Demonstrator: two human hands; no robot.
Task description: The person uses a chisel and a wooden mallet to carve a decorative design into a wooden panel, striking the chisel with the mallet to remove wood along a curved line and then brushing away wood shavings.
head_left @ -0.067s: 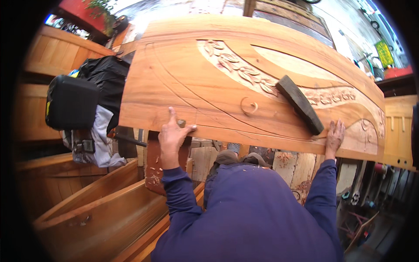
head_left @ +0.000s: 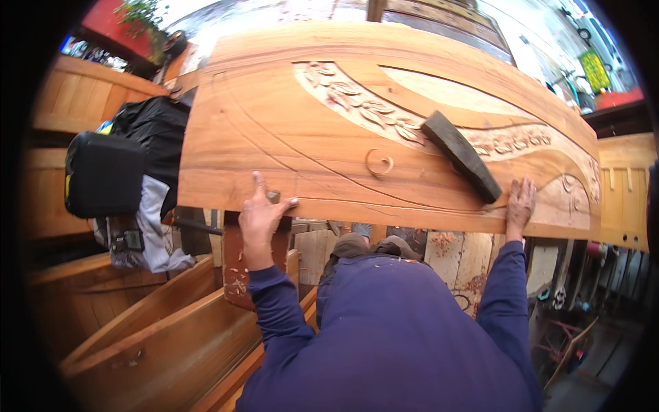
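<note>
A broad wooden door panel (head_left: 254, 147) lies in front of me, carved with a curving band of leaves (head_left: 357, 103) and long grooves. Near its left front corner rests my left hand (head_left: 259, 223), index finger stretched forward and thumb spread to the right. Between that finger and thumb shows a small brownish piece (head_left: 274, 197), its kind unclear. My right hand (head_left: 519, 206) lies flat on the front edge farther right, fingers extended. Just left of it, a dark, worn wooden block (head_left: 461, 156) sits aslant across the carving. A curled wood shaving (head_left: 379, 163) lies mid-panel.
Left of the panel are a black case (head_left: 104, 175), black cloth and a pale cloth (head_left: 156, 226). Long wooden boards (head_left: 171, 343) stand at lower left. A reddish-brown board (head_left: 240, 264) is under the left corner. Shavings (head_left: 445, 242) litter the planks below. More panels (head_left: 628, 192) stand right.
The whole scene has shifted slightly left in the picture. Both hands keep their places on the panel, and the dark block stays where it lay.
</note>
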